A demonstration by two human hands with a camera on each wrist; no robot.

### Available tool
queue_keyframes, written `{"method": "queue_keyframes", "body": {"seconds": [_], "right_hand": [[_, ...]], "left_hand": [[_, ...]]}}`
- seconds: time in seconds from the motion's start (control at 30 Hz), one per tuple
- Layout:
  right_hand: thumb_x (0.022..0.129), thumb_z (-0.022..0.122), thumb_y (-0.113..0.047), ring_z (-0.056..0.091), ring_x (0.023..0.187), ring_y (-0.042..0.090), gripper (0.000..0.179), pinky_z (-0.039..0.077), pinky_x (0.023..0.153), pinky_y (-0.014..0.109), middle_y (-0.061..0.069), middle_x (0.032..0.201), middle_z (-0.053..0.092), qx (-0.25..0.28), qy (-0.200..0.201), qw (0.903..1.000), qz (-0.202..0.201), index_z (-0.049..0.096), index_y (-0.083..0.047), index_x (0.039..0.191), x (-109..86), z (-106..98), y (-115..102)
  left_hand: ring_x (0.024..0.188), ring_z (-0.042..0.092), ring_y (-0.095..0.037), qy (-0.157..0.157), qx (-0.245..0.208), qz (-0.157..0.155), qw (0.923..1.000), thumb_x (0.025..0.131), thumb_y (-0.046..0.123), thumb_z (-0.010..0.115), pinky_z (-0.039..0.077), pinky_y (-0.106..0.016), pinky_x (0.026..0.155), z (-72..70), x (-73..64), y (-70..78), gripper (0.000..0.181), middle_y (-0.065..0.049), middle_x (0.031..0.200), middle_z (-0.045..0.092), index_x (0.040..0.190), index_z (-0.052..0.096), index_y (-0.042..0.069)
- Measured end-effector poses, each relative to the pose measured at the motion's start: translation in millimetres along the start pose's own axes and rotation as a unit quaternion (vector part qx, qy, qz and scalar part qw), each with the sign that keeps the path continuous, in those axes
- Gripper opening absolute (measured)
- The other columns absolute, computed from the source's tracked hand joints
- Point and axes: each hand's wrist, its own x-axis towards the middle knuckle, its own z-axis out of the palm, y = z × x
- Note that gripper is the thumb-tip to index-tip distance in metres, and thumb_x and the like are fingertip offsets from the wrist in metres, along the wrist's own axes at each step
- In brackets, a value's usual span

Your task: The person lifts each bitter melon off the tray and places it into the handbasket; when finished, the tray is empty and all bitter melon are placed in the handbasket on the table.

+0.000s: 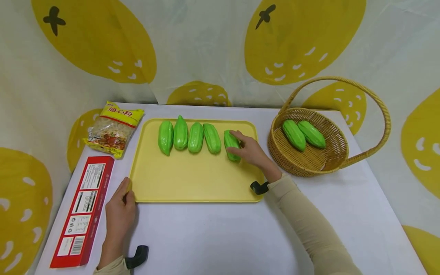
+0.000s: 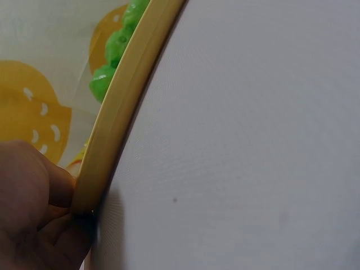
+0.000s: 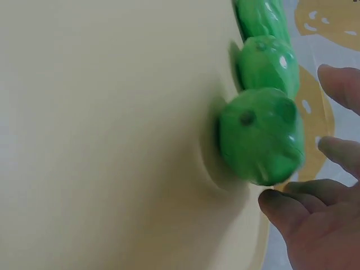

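Note:
My left hand [image 1: 120, 210] grips the near left corner of a yellow tray [image 1: 192, 179], with thumb and fingers at its rim [image 2: 115, 107]. On the tray's far side, several glossy green, ridged, elongated toy vegetables [image 1: 196, 137] lie side by side. A little to their right is one more green toy vegetable [image 1: 232, 144], and my right hand [image 1: 251, 151] is over it, thumb and fingers on either side. In the right wrist view the fingers of that hand [image 3: 332, 225] are spread beside the nearest green toy vegetable [image 3: 261, 135].
A wicker basket [image 1: 295, 166] with a tall handle stands right of the tray, two green toy vegetables [image 1: 311, 133] inside. Left of the tray lie a yellow pasta bag [image 1: 115, 128] and a long red box [image 1: 82, 210]. A fruit-print curtain [image 1: 199, 38] hangs behind the table.

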Motion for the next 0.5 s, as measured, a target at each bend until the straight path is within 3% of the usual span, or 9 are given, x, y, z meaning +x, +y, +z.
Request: {"method": "queue_keyframes", "body": {"seconds": [0.17,0.5], "right_hand": [[0.096,0.072,-0.028,0.018,0.159,0.033,0.075,0.02,0.131,0.05,0.017,0.169,0.025,0.009,0.014,0.9997,0.016,0.034,-0.014,0.16,4.5,7,3],[0.095,0.074,-0.024,0.019,0.159,0.035,0.076,0.021,0.131,0.051,0.023,0.169,0.02,0.008,0.041,0.9986,0.033,0.036,-0.017,0.16,7.0,14,10]], "left_hand": [[0.155,0.033,-0.022,0.001,0.002,-0.006,1.0,0.109,0.016,0.044,0.039,-0.051,0.121,0.4,0.4,-0.7,0.051,0.001,0.166,0.034,0.159,0.032,0.017],[0.154,0.034,-0.022,0.005,0.001,0.0,1.0,0.109,0.017,0.045,0.039,-0.05,0.12,-0.6,0.1,-0.3,0.051,0.0,0.165,0.035,0.158,0.033,0.017]]}}
